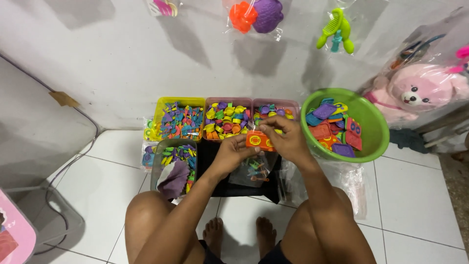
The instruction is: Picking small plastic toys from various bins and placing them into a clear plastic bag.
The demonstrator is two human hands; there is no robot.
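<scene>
My left hand [233,152] pinches the left end of a small orange rectangular plastic toy piece [259,140], fingers closed on it; my right hand [286,139] clamps the right end from above. It hangs over the black tray [215,188], just before the pink bin's [276,103] near edge. I judge it light, stiff, slightly slick; best gripped by its short ends. Long axis runs left-right.

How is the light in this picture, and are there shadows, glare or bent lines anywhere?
Head view: soft, even light; the hanging toy bags, such as the green toy, cast blurred grey shadows on the wall. Faint glare lies on the floor tiles. The wide lens bends the wall-floor edge. Both hands, left and right, on the orange toy, look sharp enough.
</scene>
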